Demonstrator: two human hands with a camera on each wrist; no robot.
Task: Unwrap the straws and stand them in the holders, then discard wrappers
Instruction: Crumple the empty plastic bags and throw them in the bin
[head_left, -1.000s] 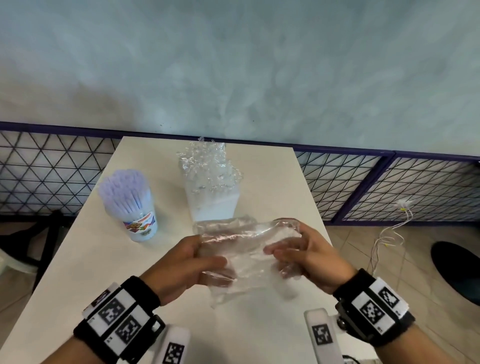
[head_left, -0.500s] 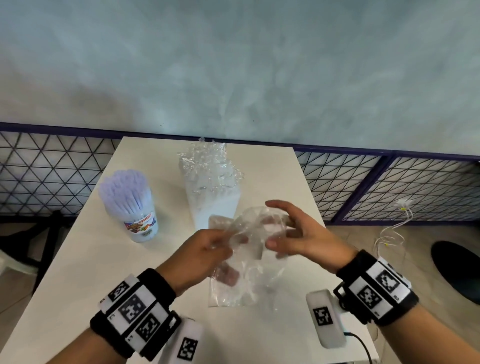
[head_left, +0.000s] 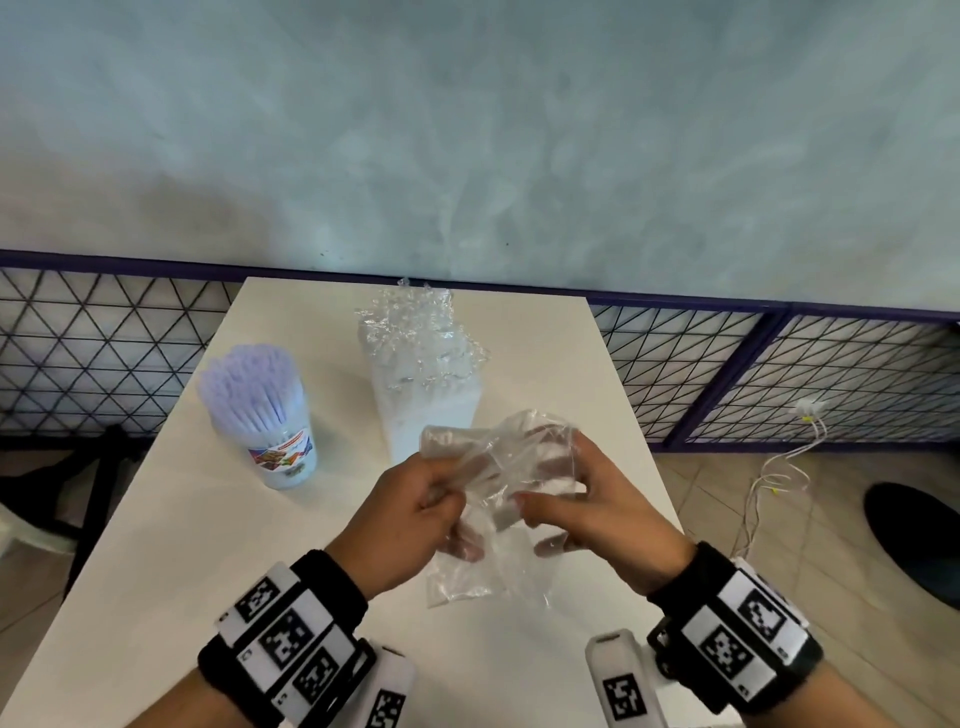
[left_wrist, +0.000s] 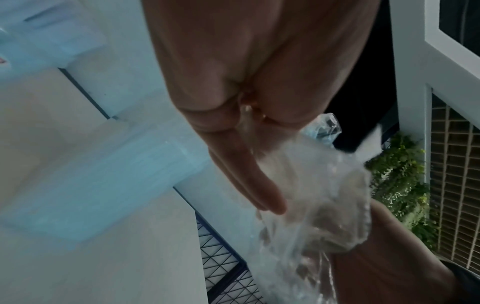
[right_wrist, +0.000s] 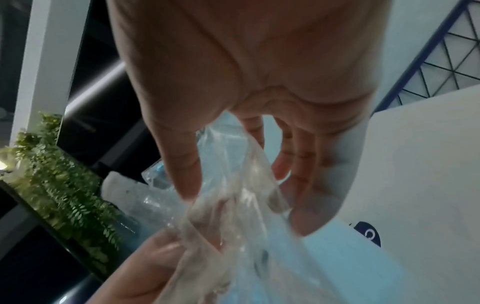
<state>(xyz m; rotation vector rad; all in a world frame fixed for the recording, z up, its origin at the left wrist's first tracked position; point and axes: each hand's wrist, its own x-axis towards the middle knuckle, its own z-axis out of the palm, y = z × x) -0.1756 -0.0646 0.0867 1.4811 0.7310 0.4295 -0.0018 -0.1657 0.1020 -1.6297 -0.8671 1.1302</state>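
Note:
A clear plastic wrapper (head_left: 498, 499) is bunched between both hands above the white table (head_left: 156, 597). My left hand (head_left: 410, 512) grips its left side with curled fingers. My right hand (head_left: 576, 499) holds the right side, thumb and fingers pinching the film. The wrapper's loose end hangs down toward the table. In the left wrist view the wrapper (left_wrist: 319, 197) crumples beyond the left hand's fingers (left_wrist: 249, 181). In the right wrist view the film (right_wrist: 233, 195) runs between the right thumb and fingers. A round holder (head_left: 270, 415) full of lilac straws stands at the left.
A white holder with crumpled clear plastic sticking out of its top (head_left: 421, 374) stands at the table's middle, just behind the hands. A wire-mesh fence (head_left: 779, 374) and a pale wall lie beyond the table. A white cable (head_left: 774, 478) lies on the tiled floor at right.
The wrapper was spread wide between the hands; both hands have come together and gathered it into a tighter bunch, with the lower end hanging free.

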